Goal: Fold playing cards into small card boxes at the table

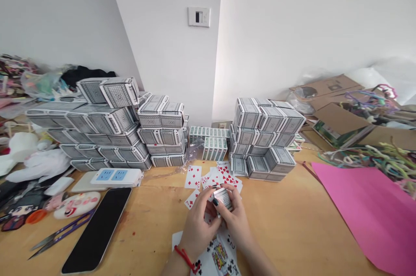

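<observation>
Low over the front of the table, my left hand (200,217) and my right hand (235,214) meet around a small stack of playing cards (223,198). Its patterned grey back faces up, and fingers of both hands are closed on its edges. A red cord circles my left wrist. Just beyond my fingers lie loose face-up cards, among them a five of diamonds (193,177) and a ten of hearts (226,173). Nearer, partly under my wrists, more loose cards are spread, with a king (219,255) showing.
Tall piles of grey-backed card blocks stand at left (107,124) and right (264,124); green-white packs (214,148) sit between. A phone (97,230), purple scissors (65,230) and a white power strip (117,176) lie left. Pink paper (367,213) and an open carton (344,115) are right.
</observation>
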Action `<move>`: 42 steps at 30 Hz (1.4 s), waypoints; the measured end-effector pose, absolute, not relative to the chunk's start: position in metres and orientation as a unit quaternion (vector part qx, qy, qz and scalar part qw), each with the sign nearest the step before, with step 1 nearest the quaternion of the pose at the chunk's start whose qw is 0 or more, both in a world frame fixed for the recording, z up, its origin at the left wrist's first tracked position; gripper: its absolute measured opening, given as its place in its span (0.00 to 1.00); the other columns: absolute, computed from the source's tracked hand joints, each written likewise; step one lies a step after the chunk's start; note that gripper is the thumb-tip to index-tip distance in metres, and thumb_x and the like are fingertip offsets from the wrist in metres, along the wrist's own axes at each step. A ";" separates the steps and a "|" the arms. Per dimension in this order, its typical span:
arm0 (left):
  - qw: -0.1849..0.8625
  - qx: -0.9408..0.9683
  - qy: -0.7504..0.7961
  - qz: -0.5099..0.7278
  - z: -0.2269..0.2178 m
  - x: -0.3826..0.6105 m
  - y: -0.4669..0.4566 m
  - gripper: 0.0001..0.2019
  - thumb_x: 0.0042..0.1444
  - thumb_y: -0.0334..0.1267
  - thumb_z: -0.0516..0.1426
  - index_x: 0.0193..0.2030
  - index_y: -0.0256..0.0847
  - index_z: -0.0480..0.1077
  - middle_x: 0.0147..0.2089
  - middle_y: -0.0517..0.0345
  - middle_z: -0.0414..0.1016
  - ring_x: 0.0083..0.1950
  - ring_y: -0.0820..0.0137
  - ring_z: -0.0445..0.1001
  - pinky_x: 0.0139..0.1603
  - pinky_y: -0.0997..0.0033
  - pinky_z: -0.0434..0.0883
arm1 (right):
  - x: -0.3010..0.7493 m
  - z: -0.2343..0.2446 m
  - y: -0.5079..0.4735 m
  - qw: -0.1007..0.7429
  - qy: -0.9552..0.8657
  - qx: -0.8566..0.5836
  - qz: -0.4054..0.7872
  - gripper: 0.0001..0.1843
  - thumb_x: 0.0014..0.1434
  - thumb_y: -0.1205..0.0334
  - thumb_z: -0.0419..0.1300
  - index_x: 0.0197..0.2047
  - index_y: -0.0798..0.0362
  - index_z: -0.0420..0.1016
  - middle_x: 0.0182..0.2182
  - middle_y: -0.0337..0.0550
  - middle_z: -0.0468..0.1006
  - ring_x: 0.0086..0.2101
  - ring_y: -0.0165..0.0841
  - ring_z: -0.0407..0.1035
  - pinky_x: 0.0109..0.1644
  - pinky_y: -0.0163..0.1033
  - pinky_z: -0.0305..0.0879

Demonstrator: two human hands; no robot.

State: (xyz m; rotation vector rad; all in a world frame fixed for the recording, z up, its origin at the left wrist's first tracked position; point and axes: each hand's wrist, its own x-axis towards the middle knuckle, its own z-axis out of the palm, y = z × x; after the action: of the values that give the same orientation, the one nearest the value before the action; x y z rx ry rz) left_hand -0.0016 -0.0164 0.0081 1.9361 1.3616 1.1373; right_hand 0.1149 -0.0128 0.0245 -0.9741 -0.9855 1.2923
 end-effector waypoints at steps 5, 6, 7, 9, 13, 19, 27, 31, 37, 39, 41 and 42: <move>0.259 0.722 0.486 0.418 0.014 -0.005 -0.014 0.26 0.46 0.31 0.56 0.54 0.42 0.57 0.54 0.48 0.65 0.55 0.60 0.63 0.53 0.57 0.64 | 0.119 0.019 -0.010 0.575 -0.430 -0.427 0.550 0.20 0.47 0.57 0.62 0.43 0.49 0.63 0.31 0.40 0.72 0.31 0.34 0.67 0.35 0.38 0.64; 0.260 0.723 0.482 0.421 0.016 -0.006 -0.014 0.26 0.46 0.33 0.57 0.54 0.42 0.57 0.54 0.48 0.65 0.55 0.60 0.63 0.53 0.57 0.63 | 0.119 0.019 -0.010 0.572 -0.427 -0.422 0.559 0.20 0.47 0.57 0.62 0.43 0.49 0.62 0.31 0.39 0.72 0.31 0.34 0.66 0.34 0.37 0.63; 0.261 0.724 0.478 0.424 0.017 -0.006 -0.014 0.26 0.46 0.34 0.57 0.54 0.43 0.57 0.54 0.48 0.65 0.55 0.60 0.63 0.54 0.57 0.63 | 0.119 0.019 -0.010 0.569 -0.423 -0.415 0.570 0.20 0.48 0.57 0.62 0.44 0.49 0.62 0.31 0.39 0.72 0.31 0.33 0.66 0.33 0.36 0.63; 0.265 0.723 0.473 0.428 0.018 -0.007 -0.015 0.26 0.46 0.34 0.58 0.54 0.43 0.58 0.54 0.48 0.64 0.56 0.60 0.62 0.54 0.56 0.63 | 0.119 0.020 -0.010 0.568 -0.416 -0.403 0.585 0.20 0.48 0.57 0.62 0.43 0.49 0.62 0.30 0.38 0.71 0.30 0.32 0.66 0.32 0.35 0.63; 0.269 0.721 0.466 0.436 0.020 -0.007 -0.017 0.27 0.46 0.34 0.58 0.55 0.43 0.58 0.55 0.49 0.63 0.56 0.59 0.61 0.54 0.56 0.63 | 0.120 0.024 -0.011 0.569 -0.408 -0.399 0.592 0.20 0.46 0.56 0.63 0.42 0.49 0.63 0.29 0.38 0.71 0.29 0.32 0.66 0.31 0.35 0.62; 0.292 0.705 0.467 0.448 0.021 -0.008 -0.018 0.27 0.45 0.33 0.58 0.54 0.44 0.59 0.55 0.49 0.63 0.51 0.58 0.66 0.45 0.58 0.70 | 0.121 0.025 -0.009 0.563 -0.397 -0.409 0.598 0.22 0.46 0.55 0.63 0.44 0.49 0.64 0.32 0.41 0.72 0.32 0.35 0.67 0.35 0.37 0.63; 0.300 0.689 0.462 0.471 0.024 -0.008 -0.016 0.25 0.42 0.32 0.59 0.51 0.43 0.63 0.52 0.49 0.66 0.55 0.56 0.62 0.51 0.54 0.65 | 0.123 0.024 -0.011 0.532 -0.425 -0.385 0.623 0.26 0.45 0.54 0.63 0.47 0.49 0.63 0.36 0.41 0.72 0.34 0.36 0.67 0.36 0.39 0.64; 0.329 0.671 0.452 0.488 0.031 -0.005 -0.016 0.24 0.44 0.37 0.60 0.51 0.44 0.63 0.54 0.48 0.63 0.50 0.58 0.67 0.47 0.57 0.67 | 0.122 0.021 -0.010 0.575 -0.417 -0.432 0.557 0.27 0.43 0.56 0.65 0.47 0.49 0.62 0.39 0.43 0.72 0.37 0.38 0.67 0.40 0.40 0.64; 0.520 0.503 0.445 0.528 0.036 -0.001 -0.014 0.17 0.51 0.46 0.54 0.44 0.39 0.63 0.35 0.55 0.70 0.26 0.73 0.69 0.26 0.72 0.69 | 0.120 0.018 -0.009 0.602 -0.422 -0.466 0.493 0.28 0.45 0.59 0.64 0.48 0.48 0.58 0.40 0.43 0.70 0.39 0.38 0.66 0.42 0.42 0.64; 0.599 0.455 0.435 0.495 0.033 -0.002 -0.012 0.15 0.52 0.49 0.52 0.38 0.38 0.64 0.24 0.62 0.68 0.22 0.72 0.68 0.22 0.73 0.68 | 0.119 0.016 -0.010 0.606 -0.426 -0.464 0.486 0.30 0.44 0.60 0.65 0.49 0.48 0.57 0.40 0.44 0.70 0.39 0.38 0.66 0.41 0.42 0.64; 0.665 0.414 0.417 0.461 0.029 -0.002 -0.009 0.17 0.52 0.51 0.51 0.39 0.38 0.65 0.23 0.61 0.69 0.22 0.71 0.69 0.22 0.72 0.68 | 0.118 0.015 -0.011 0.607 -0.435 -0.455 0.484 0.31 0.43 0.60 0.66 0.49 0.48 0.57 0.42 0.45 0.69 0.41 0.40 0.66 0.42 0.43 0.64; 0.691 0.394 0.406 0.450 0.028 -0.002 -0.008 0.18 0.52 0.51 0.51 0.41 0.38 0.65 0.25 0.60 0.71 0.24 0.70 0.70 0.22 0.72 0.69 | 0.117 0.015 -0.012 0.607 -0.440 -0.451 0.484 0.32 0.43 0.61 0.66 0.49 0.47 0.57 0.42 0.45 0.69 0.42 0.40 0.65 0.44 0.44 0.64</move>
State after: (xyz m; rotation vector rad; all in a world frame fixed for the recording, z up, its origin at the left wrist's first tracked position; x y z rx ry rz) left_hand -0.0021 -0.0080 0.0283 0.8815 0.9083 1.0066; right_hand 0.1171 -0.0118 0.0150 -1.0436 -1.0182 1.1185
